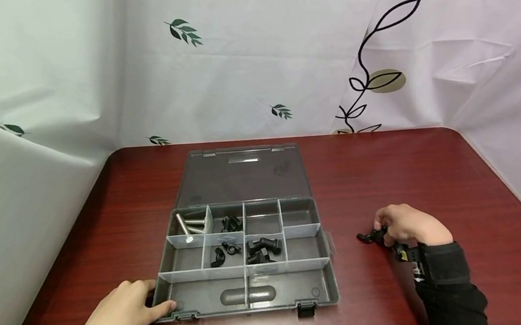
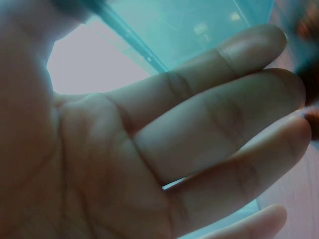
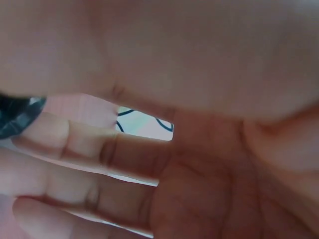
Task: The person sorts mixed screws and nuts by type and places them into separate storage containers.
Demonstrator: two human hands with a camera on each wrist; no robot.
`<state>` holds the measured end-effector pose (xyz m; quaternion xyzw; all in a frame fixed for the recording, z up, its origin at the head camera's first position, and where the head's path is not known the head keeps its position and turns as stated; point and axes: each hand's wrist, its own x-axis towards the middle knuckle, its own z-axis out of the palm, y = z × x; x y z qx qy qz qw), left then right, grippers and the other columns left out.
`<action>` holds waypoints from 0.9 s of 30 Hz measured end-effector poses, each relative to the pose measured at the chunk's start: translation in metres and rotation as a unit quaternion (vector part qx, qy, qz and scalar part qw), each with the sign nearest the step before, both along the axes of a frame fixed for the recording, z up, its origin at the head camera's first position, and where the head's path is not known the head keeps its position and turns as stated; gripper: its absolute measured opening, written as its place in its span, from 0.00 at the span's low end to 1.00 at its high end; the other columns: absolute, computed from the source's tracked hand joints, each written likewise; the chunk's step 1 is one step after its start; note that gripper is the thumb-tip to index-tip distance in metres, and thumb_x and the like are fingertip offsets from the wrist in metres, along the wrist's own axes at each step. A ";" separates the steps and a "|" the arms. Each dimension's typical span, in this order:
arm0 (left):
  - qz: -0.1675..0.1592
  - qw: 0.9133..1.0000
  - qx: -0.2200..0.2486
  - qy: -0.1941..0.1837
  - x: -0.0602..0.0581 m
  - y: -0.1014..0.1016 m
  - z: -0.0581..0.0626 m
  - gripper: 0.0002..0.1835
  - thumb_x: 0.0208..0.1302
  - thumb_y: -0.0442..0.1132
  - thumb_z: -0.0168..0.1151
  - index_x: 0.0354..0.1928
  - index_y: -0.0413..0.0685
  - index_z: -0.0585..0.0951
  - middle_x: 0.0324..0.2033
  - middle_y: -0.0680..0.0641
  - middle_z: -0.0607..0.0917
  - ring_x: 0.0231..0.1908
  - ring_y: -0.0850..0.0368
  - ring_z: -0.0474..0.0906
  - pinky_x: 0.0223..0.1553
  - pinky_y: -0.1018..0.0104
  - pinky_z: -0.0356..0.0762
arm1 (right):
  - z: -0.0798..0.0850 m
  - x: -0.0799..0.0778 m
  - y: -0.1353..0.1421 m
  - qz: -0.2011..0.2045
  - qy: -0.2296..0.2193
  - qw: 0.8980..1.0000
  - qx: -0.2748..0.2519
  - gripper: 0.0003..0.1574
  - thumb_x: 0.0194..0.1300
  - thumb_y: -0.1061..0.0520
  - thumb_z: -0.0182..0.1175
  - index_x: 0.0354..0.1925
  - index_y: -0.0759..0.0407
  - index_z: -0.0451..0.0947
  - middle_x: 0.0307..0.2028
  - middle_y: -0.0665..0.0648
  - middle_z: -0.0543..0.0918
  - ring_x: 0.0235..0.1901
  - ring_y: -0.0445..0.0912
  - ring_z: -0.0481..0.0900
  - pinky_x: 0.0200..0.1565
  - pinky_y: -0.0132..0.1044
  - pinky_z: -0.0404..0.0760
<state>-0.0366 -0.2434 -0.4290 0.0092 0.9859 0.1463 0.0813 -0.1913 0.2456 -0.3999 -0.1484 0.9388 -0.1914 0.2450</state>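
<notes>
A grey plastic compartment box lies open on the table. At its front left corner my left hand grips the wall, thumb over the rim inside and fingers along the outer side. In the left wrist view the fingers stretch along the box. To the right of the box, my right hand pinches a small black part, seemingly a wing nut, low over the table. The right wrist view shows a glossy black piece between thumb and index finger; the rest is hidden.
Inside the box are silver metal pins, black wing nuts and several chunky black fittings. Its transparent lid lies folded back. White leaf-print curtains enclose the red-brown table.
</notes>
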 end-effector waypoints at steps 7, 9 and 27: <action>0.002 1.000 0.002 -0.002 0.000 0.000 0.000 0.22 0.48 0.60 0.66 0.19 0.54 0.69 0.11 0.55 0.65 0.17 0.59 0.61 0.22 0.62 0.62 | 0.001 -0.004 0.003 0.013 0.018 1.000 0.012 0.15 0.47 0.68 0.56 0.36 0.58 0.73 0.30 0.54 0.70 0.24 0.46 0.67 0.25 0.38 0.66; 0.002 1.000 0.000 -0.003 0.000 0.000 0.000 0.22 0.48 0.60 0.66 0.19 0.54 0.69 0.11 0.55 0.65 0.17 0.59 0.61 0.22 0.62 0.62 | 0.002 -0.004 0.005 0.014 0.026 0.999 0.018 0.15 0.48 0.69 0.54 0.37 0.60 0.74 0.32 0.56 0.72 0.27 0.47 0.68 0.28 0.39 0.67; 0.003 1.000 -0.008 -0.004 -0.001 0.001 0.001 0.23 0.48 0.59 0.66 0.18 0.53 0.67 0.11 0.55 0.61 0.17 0.59 0.59 0.22 0.62 0.60 | -0.005 -0.008 0.012 0.002 0.091 0.996 0.014 0.13 0.49 0.71 0.49 0.32 0.64 0.78 0.29 0.56 0.79 0.27 0.47 0.76 0.30 0.43 0.73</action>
